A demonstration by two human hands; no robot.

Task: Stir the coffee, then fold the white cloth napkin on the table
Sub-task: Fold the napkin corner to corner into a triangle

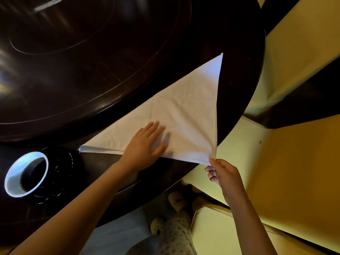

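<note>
The white cloth napkin (185,111) lies on the dark round table (237,85) folded into a triangle, one tip pointing away at the upper right. My left hand (145,144) rests flat on its near part, fingers spread. My right hand (222,173) pinches the napkin's near right corner at the table's edge. A white cup of dark coffee (26,173) stands on a black saucer (60,172) at the near left, apart from both hands. No spoon is visible.
A raised dark turntable (77,57) fills the table's middle. Yellow-covered chairs (294,162) stand close at the right and near right. My legs in patterned trousers and slippers (176,199) show below the table's edge.
</note>
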